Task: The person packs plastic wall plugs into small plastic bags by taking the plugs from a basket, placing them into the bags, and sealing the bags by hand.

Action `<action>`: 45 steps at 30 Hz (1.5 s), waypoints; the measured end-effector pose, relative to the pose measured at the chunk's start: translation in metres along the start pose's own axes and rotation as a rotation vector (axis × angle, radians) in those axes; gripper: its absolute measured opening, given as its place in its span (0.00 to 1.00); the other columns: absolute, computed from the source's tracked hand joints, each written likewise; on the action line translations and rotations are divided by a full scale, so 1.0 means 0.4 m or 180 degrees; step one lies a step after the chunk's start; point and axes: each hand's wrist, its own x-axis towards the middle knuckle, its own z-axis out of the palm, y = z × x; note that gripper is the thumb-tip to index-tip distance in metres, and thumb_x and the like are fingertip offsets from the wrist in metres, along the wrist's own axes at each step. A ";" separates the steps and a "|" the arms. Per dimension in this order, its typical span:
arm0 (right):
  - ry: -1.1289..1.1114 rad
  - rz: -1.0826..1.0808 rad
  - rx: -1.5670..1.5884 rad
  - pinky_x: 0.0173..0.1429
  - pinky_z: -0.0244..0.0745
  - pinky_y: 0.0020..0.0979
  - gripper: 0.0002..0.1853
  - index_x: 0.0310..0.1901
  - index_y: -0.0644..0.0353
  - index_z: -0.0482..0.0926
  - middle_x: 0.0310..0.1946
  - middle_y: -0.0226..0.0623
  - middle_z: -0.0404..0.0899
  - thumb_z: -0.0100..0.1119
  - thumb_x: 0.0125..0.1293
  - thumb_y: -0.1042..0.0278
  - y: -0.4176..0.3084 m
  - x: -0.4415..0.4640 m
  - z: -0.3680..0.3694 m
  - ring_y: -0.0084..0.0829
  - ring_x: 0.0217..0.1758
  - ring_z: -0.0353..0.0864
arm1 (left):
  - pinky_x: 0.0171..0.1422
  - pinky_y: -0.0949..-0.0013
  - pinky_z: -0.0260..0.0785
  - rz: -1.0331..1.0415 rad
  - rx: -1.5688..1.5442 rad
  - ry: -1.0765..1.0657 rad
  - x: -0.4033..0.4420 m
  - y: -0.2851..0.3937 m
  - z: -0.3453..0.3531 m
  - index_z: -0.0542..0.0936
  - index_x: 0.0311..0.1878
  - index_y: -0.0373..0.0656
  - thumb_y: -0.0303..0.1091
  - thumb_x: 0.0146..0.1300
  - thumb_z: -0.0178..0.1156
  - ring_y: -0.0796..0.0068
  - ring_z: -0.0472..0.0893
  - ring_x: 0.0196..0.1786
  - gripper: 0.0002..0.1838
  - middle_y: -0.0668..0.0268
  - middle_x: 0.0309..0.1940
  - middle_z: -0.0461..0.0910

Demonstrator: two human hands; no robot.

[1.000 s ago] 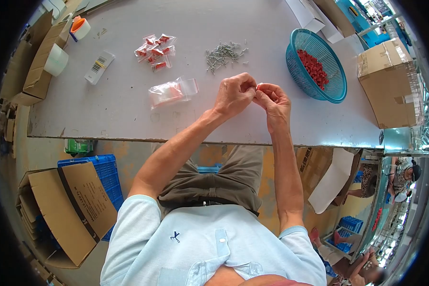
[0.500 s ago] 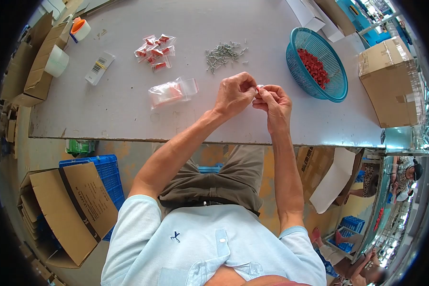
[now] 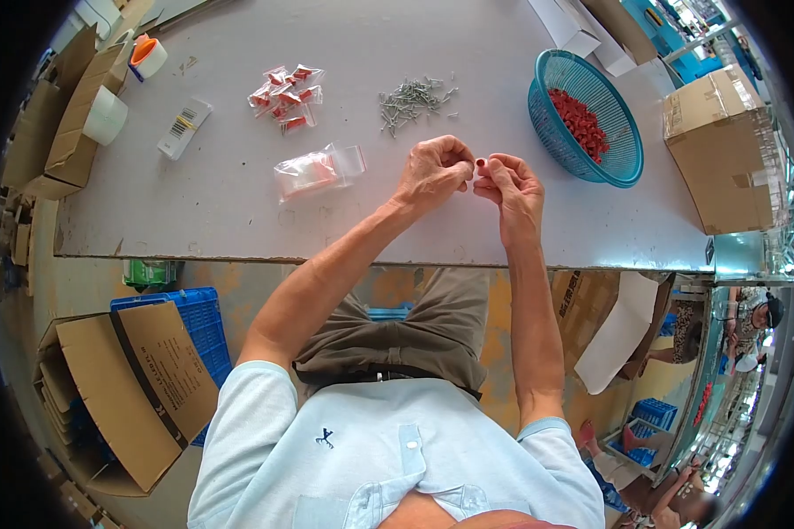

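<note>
Over the table, my left hand (image 3: pixel 432 174) and my right hand (image 3: pixel 513 189) face each other, fingertips nearly touching. A small red piece (image 3: pixel 481 163) shows at the fingertips of my right hand. My left hand's thumb and forefinger are pinched together; what they hold is too small to make out. Behind the hands lies a pile of screws (image 3: pixel 410 104). To the left are small bags with red pieces (image 3: pixel 287 95) and a stack of clear plastic bags (image 3: pixel 318 172). A blue basket (image 3: pixel 628 132) holding red plastic parts (image 3: pixel 578 125) stands to the right.
A barcode-labelled packet (image 3: pixel 183 128) and tape rolls (image 3: pixel 104 113) are at the left. A cardboard box (image 3: pixel 719 154) stands right of the basket. An open carton (image 3: pixel 141 388) and a blue crate (image 3: pixel 194 326) are below the table's front edge. Other people appear at far right.
My right hand has shifted slightly right, opening a small gap between the hands. The red piece at its fingertips is now more visible.
</note>
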 end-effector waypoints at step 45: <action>-0.0425 -0.1014 -0.1703 0.44 0.81 0.24 0.07 0.47 0.65 0.87 0.35 0.34 0.88 0.69 0.72 0.72 -0.015 -0.028 -0.045 0.21 0.38 0.87 | 0.42 0.72 0.78 0.0268 0.0494 -0.0027 -0.012 -0.004 -0.003 0.86 0.44 0.32 0.29 0.68 0.66 0.80 0.83 0.36 0.09 0.64 0.35 0.87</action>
